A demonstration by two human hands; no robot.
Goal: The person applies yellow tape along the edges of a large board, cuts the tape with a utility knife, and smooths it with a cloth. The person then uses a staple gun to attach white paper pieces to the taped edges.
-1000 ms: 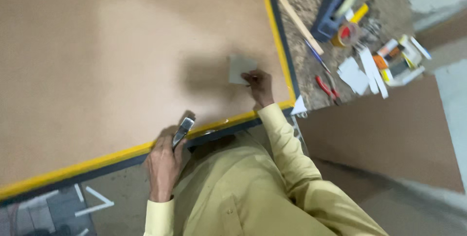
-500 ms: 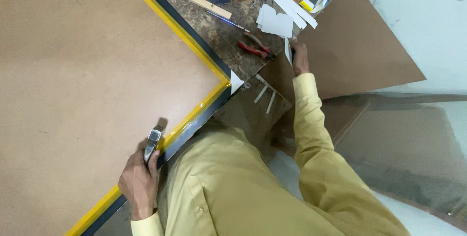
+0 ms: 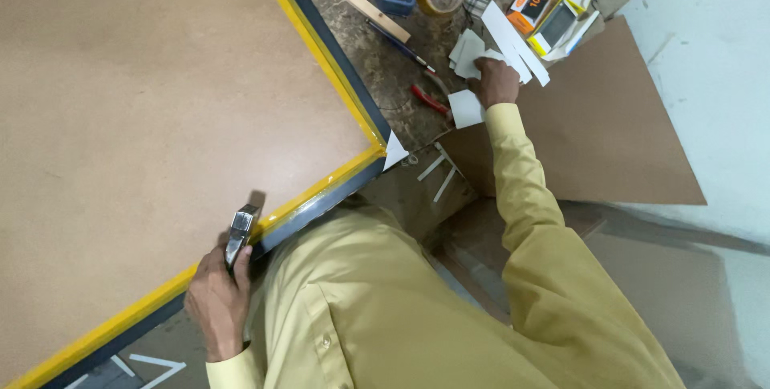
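We see left hand [image 3: 216, 301] fist-closed round hammer [image 3: 239, 232] at framed board [image 3: 160, 116] edge; right hand [image 3: 493, 80] curled, fingertips on white card pieces [image 3: 469, 52] beyond board corner.

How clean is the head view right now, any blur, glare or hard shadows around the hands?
Head view: mostly sharp, lit evenly from above; the metal tool in the left hand casts a short dark shadow on the brown board; the right hand on the white paper pieces looks slightly soft; no strong glare.
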